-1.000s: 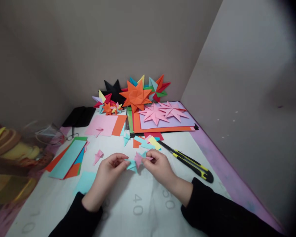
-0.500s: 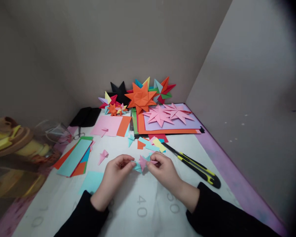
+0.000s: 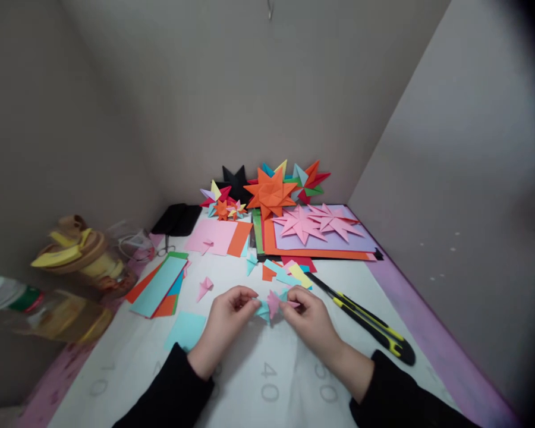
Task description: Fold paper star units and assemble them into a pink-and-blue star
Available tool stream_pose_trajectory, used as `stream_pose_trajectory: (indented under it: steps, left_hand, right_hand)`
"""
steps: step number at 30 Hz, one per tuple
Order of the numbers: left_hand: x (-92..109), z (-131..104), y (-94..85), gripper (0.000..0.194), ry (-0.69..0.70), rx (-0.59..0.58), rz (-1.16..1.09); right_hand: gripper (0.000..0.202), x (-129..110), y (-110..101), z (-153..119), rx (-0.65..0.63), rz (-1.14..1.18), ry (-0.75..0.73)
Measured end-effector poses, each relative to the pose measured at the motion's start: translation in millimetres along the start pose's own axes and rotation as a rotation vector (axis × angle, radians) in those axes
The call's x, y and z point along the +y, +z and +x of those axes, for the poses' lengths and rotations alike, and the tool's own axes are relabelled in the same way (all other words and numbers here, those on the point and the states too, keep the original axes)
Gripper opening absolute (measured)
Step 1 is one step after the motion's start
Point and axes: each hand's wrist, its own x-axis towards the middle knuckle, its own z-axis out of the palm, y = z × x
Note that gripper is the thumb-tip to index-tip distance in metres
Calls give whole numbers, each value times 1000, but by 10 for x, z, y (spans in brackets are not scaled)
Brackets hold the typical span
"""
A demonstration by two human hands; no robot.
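Between my hands is a small folded paper piece in pink and light blue, raised over the white mat. The fingertips of my left hand pinch its light blue left end. My right hand grips the right side, where a pink point sticks out past the fingers. Part of the piece is hidden by the fingers. A folded pink piece lies left of my left hand, and a folded light blue one lies behind it. Beside my right hand is a black and yellow cutter.
Orange star and other stars stand against the back wall. Pink stars lie on a purple sheet. Coloured strips and a light blue square are at left. A bottle and yellow-topped jar stand farther left.
The camera view has turned, so the whole scene sits lower and farther right, and more of the bottle shows. My hands keep hold of the folded piece, with little change in their grip.
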Motion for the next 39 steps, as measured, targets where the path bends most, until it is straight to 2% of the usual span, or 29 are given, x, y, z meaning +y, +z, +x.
stream_pose_trajectory:
  steps: [9, 17, 20, 23, 29, 39]
  left_hand:
    - [-2, -20, -1, 17, 79, 31, -60]
    - [0, 52, -149, 18, 144, 167, -168]
    - [-31, 88, -200, 19, 147, 201, -199]
    - [-58, 120, -264, 20, 138, 219, -219]
    - [-88, 175, -356, 25, 105, 209, -237]
    - [-74, 158, -281, 22, 111, 166, -166]
  right_hand:
    - [29, 68, 52, 43, 61, 112, 113]
    - [31, -150, 211, 189, 139, 164, 155]
    - [29, -255, 328, 274, 180, 136, 132]
    - [28, -298, 448, 338, 279, 104, 104]
    - [23, -180, 543, 346, 377, 59, 81]
    - [20, -224, 454, 248, 326, -55, -82]
